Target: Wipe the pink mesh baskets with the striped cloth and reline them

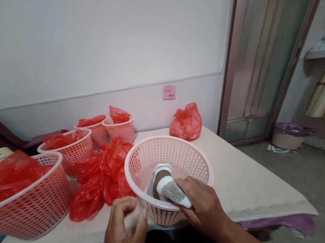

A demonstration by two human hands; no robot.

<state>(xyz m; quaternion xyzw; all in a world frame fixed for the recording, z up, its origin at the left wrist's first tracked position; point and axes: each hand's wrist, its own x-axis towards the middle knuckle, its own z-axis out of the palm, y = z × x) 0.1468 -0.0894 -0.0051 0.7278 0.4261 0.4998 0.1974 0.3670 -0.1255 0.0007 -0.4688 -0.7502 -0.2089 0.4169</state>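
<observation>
A pale pink plastic basket with perforated walls stands at the table's front edge, in front of me. My right hand reaches over its near right rim and pinches a grey, white and brown sock between thumb and fingers. The sock hangs over the inside of the basket; whether it is one sock or a folded pair I cannot tell. Just left of the rim is my left hand, slightly blurred, its fingers curled but thumb and forefinger apart, with nothing between them.
Loose red plastic bags lie left of the basket. Several pink baskets with red bags in them, including a large basket, line the left side. A filled, tied red bag sits at the back right, below a pink note on the wall.
</observation>
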